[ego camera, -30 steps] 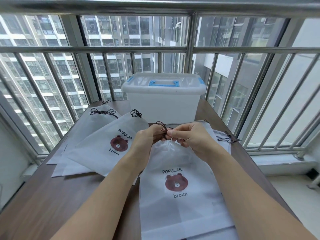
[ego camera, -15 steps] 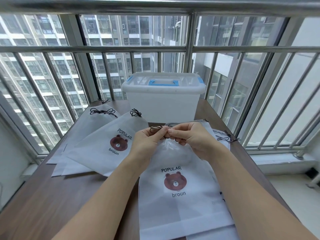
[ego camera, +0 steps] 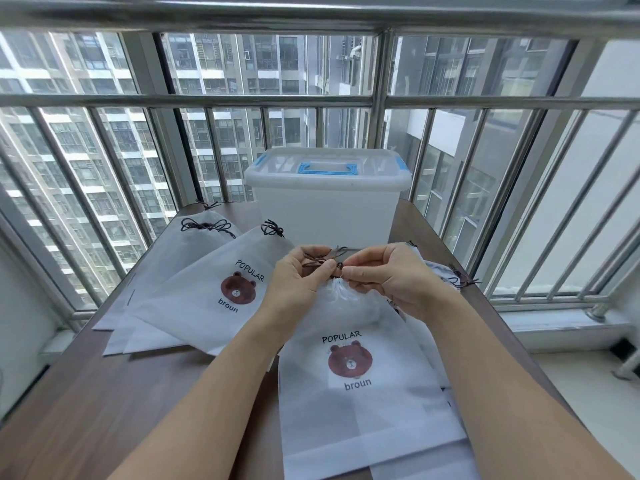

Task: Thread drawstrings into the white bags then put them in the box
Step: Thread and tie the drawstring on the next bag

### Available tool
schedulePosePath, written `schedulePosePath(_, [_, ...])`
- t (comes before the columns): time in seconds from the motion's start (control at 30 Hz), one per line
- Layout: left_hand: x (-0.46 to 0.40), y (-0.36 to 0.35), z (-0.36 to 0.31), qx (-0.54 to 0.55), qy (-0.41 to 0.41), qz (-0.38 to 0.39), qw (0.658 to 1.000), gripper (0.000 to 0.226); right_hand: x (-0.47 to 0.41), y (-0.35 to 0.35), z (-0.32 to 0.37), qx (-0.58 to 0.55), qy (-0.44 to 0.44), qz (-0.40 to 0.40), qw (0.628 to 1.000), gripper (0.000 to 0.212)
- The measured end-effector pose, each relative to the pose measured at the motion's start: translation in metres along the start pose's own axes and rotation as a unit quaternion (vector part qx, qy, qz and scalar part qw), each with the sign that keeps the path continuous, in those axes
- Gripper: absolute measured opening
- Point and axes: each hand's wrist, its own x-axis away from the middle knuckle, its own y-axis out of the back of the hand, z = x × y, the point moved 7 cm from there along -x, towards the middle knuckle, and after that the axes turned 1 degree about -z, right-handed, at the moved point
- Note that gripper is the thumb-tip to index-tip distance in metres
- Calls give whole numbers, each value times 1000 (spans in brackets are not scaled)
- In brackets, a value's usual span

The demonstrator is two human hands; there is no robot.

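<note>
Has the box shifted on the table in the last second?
No. The box sits at the far table edge against the same railing post; the tiny offset across frames looks like head-camera motion.

The white bags (ego camera: 363,407) look like thin, matt, slightly translucent non-woven cloth, their drawstrings (ego camera: 318,262) dark twisted cord. The box (ego camera: 325,209) is smooth, frosted translucent plastic. The table (ego camera: 104,410) shows a matt wood grain, and the railing (ego camera: 377,98) is brushed metal.

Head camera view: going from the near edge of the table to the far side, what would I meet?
White bear-print bag → the hands, left and right, pinching its dark drawstring → translucent plastic box with blue handle → metal window railing.
</note>
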Motion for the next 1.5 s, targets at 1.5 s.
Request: schedulePosePath(1.5, [0,2,-13,-28,-81,10,996,13,4,-28,-27,-143,-144,124,971,25])
